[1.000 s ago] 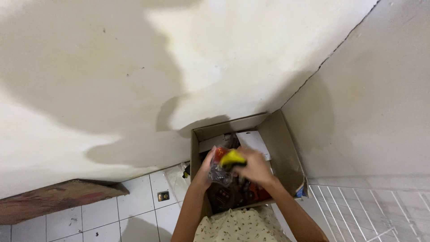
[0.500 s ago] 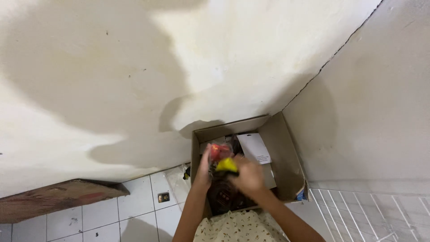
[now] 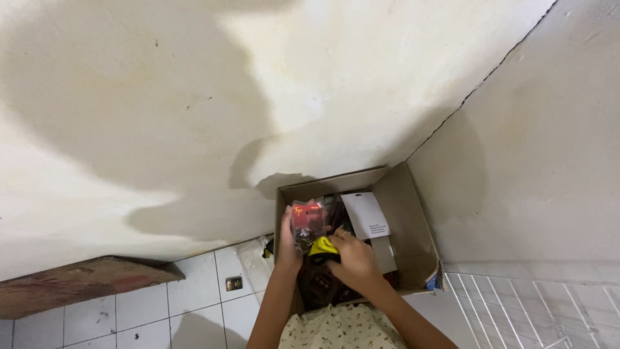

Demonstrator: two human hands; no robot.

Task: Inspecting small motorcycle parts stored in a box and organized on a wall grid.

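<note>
- Our left hand [image 3: 288,238] reaches into the cardboard box [image 3: 420,232], fingers wrapped around a red packet [image 3: 307,218].
- Our right hand [image 3: 354,260] curls over, pinching a yellow item [image 3: 321,245].

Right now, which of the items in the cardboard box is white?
The flat paper card lying at the box's far right side; the packet in the left hand is red, and the right hand grips something yellow.

Dim, uneven light; broad soft shadows blotch the wall [image 3: 194,129], sharp focus
</note>
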